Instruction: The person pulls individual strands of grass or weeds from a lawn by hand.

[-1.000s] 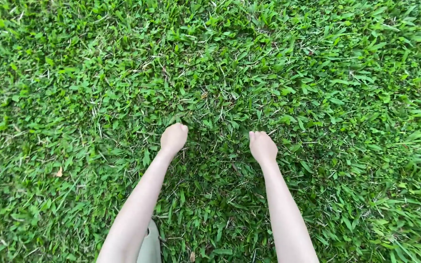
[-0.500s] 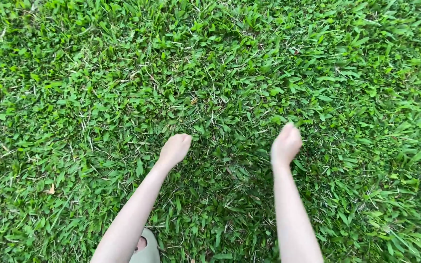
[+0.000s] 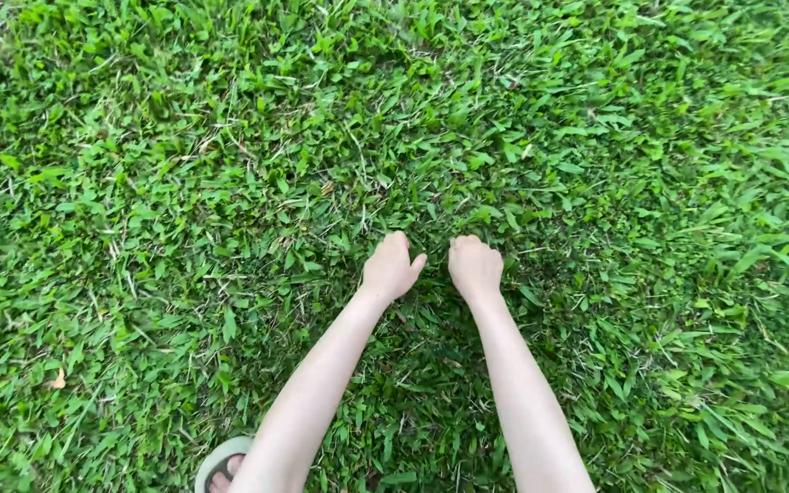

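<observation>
Thick green grass [image 3: 230, 183] fills the whole view. My left hand [image 3: 391, 267] reaches down into it just left of centre, fingers curled into the blades. My right hand [image 3: 475, 266] is close beside it on the right, also curled with its fingers buried in the grass. The two hands are a few centimetres apart. The fingertips are hidden among the blades, so I cannot tell whether they pinch any grass. Both bare forearms run up from the bottom edge.
My foot in a pale sandal [image 3: 222, 465] shows at the bottom edge, left of my left arm. A small dry brown leaf [image 3: 57, 380] lies in the grass at the lower left. Grass stretches on in every direction.
Both hands have moved closer together, the right one shifting left and the left one right. The fingers are now curled down into the grass.
</observation>
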